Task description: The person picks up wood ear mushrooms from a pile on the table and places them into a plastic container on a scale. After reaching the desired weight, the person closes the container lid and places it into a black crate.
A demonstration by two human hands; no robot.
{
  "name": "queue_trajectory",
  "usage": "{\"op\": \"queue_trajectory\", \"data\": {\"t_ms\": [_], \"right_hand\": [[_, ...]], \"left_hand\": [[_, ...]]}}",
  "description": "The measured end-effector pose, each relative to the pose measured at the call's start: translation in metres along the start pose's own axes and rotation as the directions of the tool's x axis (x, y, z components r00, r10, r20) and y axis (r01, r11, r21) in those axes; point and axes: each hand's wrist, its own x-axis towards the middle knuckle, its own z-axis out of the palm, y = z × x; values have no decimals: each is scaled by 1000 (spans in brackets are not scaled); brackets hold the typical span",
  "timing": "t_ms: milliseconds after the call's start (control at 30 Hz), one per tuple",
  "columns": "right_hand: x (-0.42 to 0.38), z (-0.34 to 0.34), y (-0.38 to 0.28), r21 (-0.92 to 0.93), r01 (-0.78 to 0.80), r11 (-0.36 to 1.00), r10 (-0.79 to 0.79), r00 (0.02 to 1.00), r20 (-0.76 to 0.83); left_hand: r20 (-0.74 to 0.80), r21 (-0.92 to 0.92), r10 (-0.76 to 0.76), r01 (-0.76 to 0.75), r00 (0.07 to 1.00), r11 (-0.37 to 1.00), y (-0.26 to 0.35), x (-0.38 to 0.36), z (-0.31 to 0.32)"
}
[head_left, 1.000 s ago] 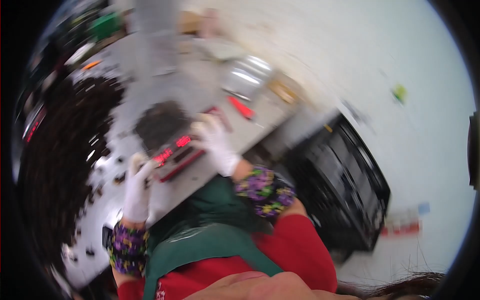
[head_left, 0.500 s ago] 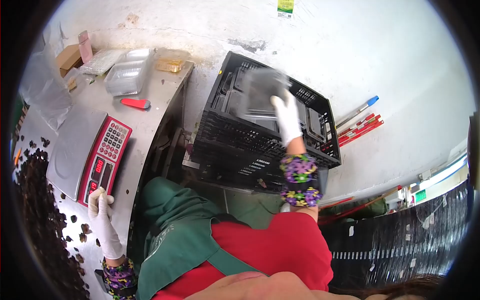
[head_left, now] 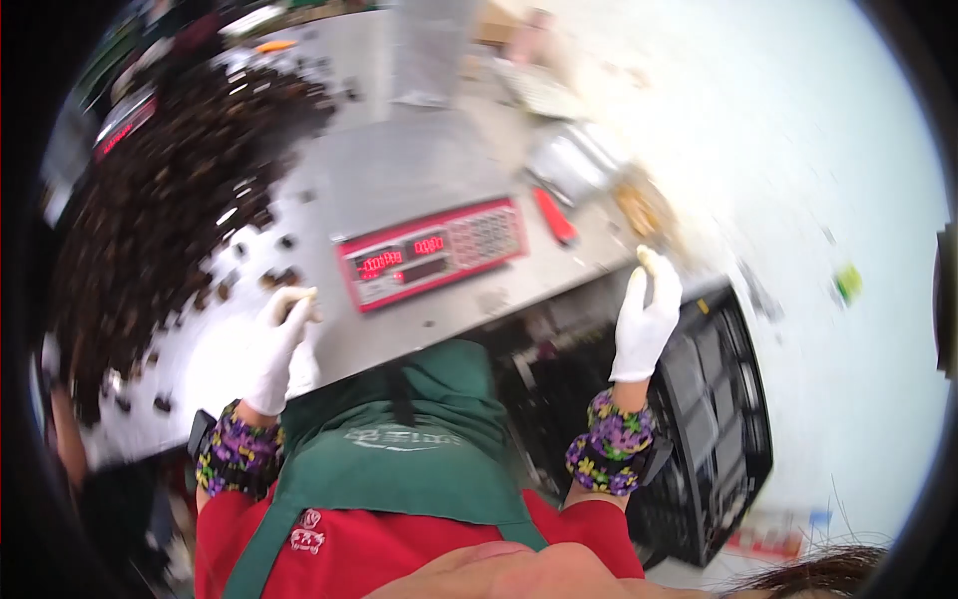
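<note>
My left hand (head_left: 284, 344), in a white glove, is over the metal table between the dark pieces (head_left: 170, 190) and the red scale (head_left: 434, 250). Its fingers are curled together, and whatever they may hold is too small to make out. My right hand (head_left: 647, 314), also gloved in white, is raised at the table's right edge, near the black crate (head_left: 704, 409). Its thumb and fingers are a little apart, with nothing seen between them. The scale has a grey plate and lit red digits. Dark plastic containers lie in the crate.
On the table are a red-handled tool (head_left: 554, 216), clear plastic containers (head_left: 577, 160), a yellowish pack (head_left: 644, 208) and a plastic bag (head_left: 429, 50). Another scale (head_left: 125, 130) stands at the upper left. Part of another person's arm (head_left: 68, 434) shows at the far left.
The view has swung left toward the table. My right hand has left the crate and no longer holds the clear plastic container. My left hand now sits left of the scale.
</note>
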Motion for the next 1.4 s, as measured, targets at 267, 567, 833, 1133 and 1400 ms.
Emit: {"op": "queue_trajectory", "data": {"t_ms": [267,567,833,1133,1400], "right_hand": [[123,275,179,-383,263,886,22,800,599],[142,244,176,-588,136,798,234,828,509],[87,174,-43,180,307,934,-349,890,292],[-21,188,-146,223,530,818,-574,725,381],[-42,202,-133,266,428,863,-503,765,402]], "left_hand": [[-444,-96,-93,55,891,994,-62,-34,-96],[-674,378,277,-4,685,926,-97,-3,-150],[-232,924,359,89,904,372,-87,91,-152],[-140,979,535,37,833,200,-88,113,-145],[-19,901,487,-196,873,388,-108,117,-114]]}}
